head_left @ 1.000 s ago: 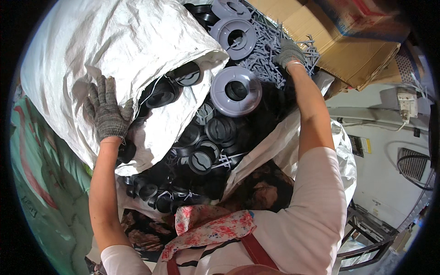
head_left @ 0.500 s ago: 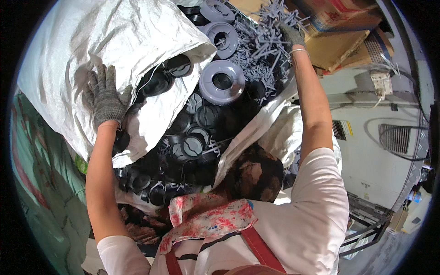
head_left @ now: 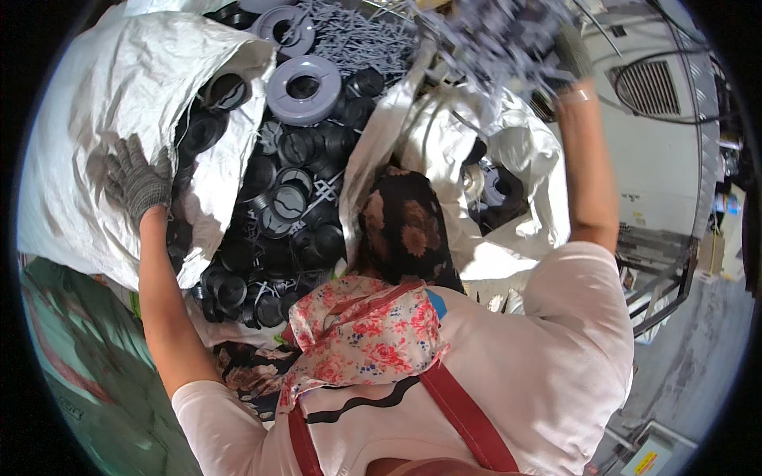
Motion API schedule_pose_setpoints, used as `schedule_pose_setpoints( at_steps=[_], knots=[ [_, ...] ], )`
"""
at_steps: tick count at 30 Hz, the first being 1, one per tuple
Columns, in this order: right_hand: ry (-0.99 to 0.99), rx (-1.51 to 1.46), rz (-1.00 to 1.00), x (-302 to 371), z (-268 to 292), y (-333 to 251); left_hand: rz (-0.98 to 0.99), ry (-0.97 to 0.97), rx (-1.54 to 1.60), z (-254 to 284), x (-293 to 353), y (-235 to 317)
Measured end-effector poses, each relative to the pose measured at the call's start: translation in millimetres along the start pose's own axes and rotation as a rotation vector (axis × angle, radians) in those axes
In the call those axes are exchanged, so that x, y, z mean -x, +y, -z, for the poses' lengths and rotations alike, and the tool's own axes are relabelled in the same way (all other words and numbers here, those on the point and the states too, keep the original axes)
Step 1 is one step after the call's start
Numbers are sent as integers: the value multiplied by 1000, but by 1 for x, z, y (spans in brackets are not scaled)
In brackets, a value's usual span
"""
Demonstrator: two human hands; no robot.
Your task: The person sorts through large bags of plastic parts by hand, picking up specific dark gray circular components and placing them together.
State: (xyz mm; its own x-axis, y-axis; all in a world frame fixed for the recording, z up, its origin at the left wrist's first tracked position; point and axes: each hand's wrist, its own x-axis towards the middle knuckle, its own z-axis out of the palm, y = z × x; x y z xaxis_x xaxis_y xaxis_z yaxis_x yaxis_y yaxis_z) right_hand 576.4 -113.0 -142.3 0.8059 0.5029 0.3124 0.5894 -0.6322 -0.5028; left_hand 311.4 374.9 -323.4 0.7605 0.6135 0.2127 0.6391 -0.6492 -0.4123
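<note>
My left hand (head_left: pixel 136 178), in a grey knit glove, lies with fingers spread on the white woven sack (head_left: pixel 75 119). Black round caps (head_left: pixel 202 129) show inside that sack's mouth. To the upper right, my right hand (head_left: pixel 573 62), gloved and blurred by motion, grips a big clump of thin grey plastic sprues (head_left: pixel 496 40). Below the clump is a second white sack (head_left: pixel 544 159), with a few round parts (head_left: pixel 502 187) visible in its opening. Between the sacks lies a heap of black caps (head_left: pixel 290 202), with a grey plastic ring (head_left: pixel 304 90) above it.
More loose grey sprues (head_left: pixel 357 44) are heaped at the far side. A green sack (head_left: pixel 87 357) lies at lower left. On the right are a pale machine cabinet (head_left: pixel 659 174) with a vent, a cable (head_left: pixel 659 115) and a dark metal frame (head_left: pixel 659 297).
My right hand has carried the sprue clump rightward, from the far heap to over the right sack. My left hand stays spread on the left sack. The whole view has shifted to the right.
</note>
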Motion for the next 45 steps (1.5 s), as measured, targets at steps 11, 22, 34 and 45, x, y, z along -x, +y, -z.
schedule_pose_setpoints(
  at_steps=[11, 22, 34, 45],
  knots=[
    [-756, 654, -343, 245, -16, 101, 42, -26, 55, 0, 1, 0],
    [-279, 319, 134, -13, -178, 8, 5, 37, 175, -2, 3, -4],
    [-662, 831, -15, -94, -355, 56, -16, -9, 181, 0, -1, -3],
    [-558, 572, 23, -119, -372, 83, -90, 177, 257, -20, -1, -7]
  ],
)
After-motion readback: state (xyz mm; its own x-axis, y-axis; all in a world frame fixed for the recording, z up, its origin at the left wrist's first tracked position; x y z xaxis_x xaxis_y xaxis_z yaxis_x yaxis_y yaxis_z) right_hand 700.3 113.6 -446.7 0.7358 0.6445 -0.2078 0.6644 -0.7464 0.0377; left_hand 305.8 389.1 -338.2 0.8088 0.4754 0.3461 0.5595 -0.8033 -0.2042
